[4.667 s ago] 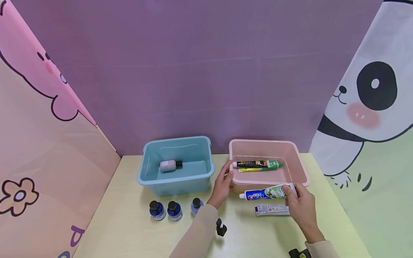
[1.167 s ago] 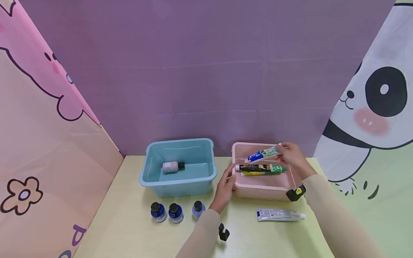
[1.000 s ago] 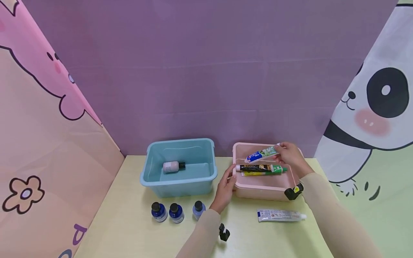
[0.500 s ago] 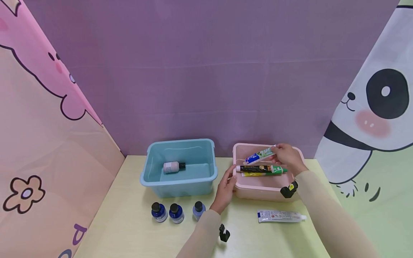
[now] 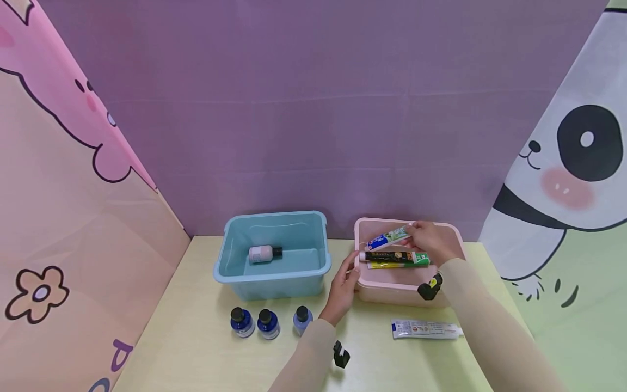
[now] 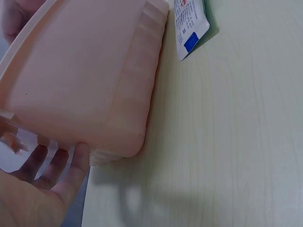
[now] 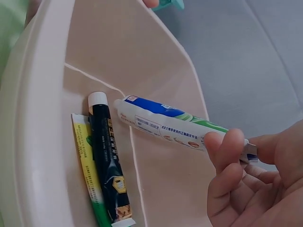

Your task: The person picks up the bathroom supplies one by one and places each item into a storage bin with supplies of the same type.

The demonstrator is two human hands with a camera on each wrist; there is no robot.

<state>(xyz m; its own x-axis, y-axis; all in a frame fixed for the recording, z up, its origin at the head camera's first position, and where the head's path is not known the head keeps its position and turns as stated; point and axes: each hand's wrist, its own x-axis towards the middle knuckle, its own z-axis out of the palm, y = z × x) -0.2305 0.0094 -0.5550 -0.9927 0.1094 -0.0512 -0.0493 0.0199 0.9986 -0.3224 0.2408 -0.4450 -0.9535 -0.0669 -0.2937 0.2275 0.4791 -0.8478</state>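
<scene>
One tube [image 5: 386,239] shows blue, white and green; a second tube [image 5: 389,256] is black with a white cap [image 7: 98,98]; a third tube [image 7: 90,165] runs yellow to green. One basket [image 5: 392,294] is pink, another basket [image 5: 274,286] light blue; the surface [image 5: 196,348] is pale yellow.

Soft, even light fills the head view; a diffuse shadow [image 6: 124,194] darkens the tabletop [image 6: 236,142] beside the left hand [image 6: 38,198]; small print on the toothpaste tube [image 7: 165,124] in the right hand [image 7: 251,189] looks soft
</scene>
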